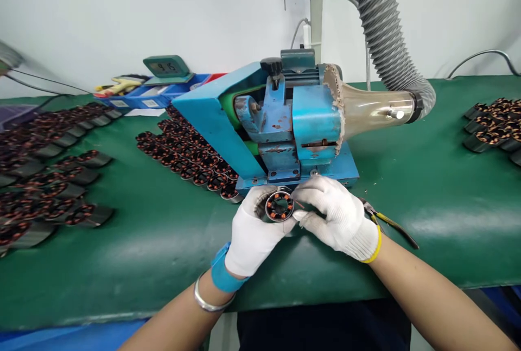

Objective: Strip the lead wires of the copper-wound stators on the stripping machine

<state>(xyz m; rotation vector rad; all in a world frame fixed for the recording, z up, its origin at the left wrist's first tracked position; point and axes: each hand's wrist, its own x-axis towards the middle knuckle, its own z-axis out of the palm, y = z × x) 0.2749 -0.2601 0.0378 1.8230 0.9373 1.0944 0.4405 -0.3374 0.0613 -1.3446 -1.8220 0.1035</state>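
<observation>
My left hand [256,234], in a white glove, is wrapped round a motor stator [279,206]. The stator is a metal ring with copper windings inside, its open face turned up towards me. Thin wire ends stick out at its right side. My right hand [340,218], in a white glove with a yellow cuff, has its fingers closed at those wires, close beside the ring. Its fingertips partly hide what they pinch. Just in front of both hands stands a blue belt-driven machine [317,112] with a clear suction nozzle [374,106] on its right.
Yellow-handled cutting pliers [391,223] lie right of my right hand. Rows of stators [191,150] stand behind the machine's left side, more stators [61,199] at far left, others [496,123] at far right. Blue bins [150,93] and a small clock [166,67] are at the back.
</observation>
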